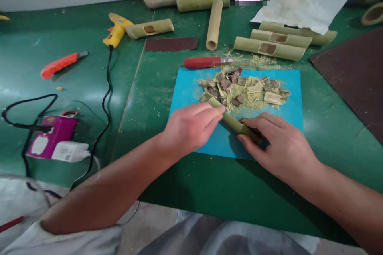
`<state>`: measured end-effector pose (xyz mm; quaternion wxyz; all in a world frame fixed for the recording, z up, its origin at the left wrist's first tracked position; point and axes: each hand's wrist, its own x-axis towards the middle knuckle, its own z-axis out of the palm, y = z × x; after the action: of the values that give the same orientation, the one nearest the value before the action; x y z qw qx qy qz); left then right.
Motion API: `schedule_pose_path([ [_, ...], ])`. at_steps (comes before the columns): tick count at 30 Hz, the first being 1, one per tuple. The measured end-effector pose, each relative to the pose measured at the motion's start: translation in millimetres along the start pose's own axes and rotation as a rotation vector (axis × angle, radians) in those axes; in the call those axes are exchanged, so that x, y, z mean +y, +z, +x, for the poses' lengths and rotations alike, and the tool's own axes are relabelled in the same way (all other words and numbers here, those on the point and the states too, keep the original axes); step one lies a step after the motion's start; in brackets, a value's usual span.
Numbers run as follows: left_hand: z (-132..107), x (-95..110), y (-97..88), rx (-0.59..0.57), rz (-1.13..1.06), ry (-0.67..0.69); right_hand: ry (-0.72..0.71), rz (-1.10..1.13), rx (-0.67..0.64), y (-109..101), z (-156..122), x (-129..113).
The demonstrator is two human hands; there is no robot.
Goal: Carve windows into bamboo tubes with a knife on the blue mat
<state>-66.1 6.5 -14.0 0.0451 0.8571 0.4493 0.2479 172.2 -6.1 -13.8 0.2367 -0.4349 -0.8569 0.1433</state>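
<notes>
A green bamboo tube [232,122] lies slantwise between my hands, over the near part of a blue sheet [295,87]. My right hand [278,143] grips its near right end between thumb and fingers. Over the far left part of the tube, my left hand [193,125] is closed with its fingertips on the bamboo; its thumb side hides part of the grip. Beyond the tube is a heap of bamboo chips, brown scraps and pale shavings [245,89]. A red-handled carving knife [203,62] rests at the sheet's far edge, blade to the right.
Several cut bamboo tubes [269,49] with rectangular openings lie further back, near white paper [299,0]. At left are a yellow glue gun [118,32], an orange utility knife [61,65] and a purple power strip [56,133] with cords. Dark brown sandpaper [356,75] lies at right.
</notes>
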Motion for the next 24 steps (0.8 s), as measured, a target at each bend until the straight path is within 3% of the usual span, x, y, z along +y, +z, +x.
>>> schedule_pose_path([
  [3,0,0,-0.3,0.04,0.077,-0.022,-0.026,-0.06,-0.005,0,0,0],
  [7,-1,2,-0.6,-0.027,0.047,0.038,-0.068,-0.134,-0.013,-2,-1,-2],
  [14,2,-13,-1.0,0.079,0.109,-0.016,-0.114,-0.305,0.033,-7,1,-2],
  [19,4,-12,-1.3,0.12,0.09,-0.015,-0.153,-0.256,0.023,-8,0,0],
  [24,4,-11,0.0,0.138,0.096,-0.034,-0.073,-0.175,0.033,-4,0,-2],
])
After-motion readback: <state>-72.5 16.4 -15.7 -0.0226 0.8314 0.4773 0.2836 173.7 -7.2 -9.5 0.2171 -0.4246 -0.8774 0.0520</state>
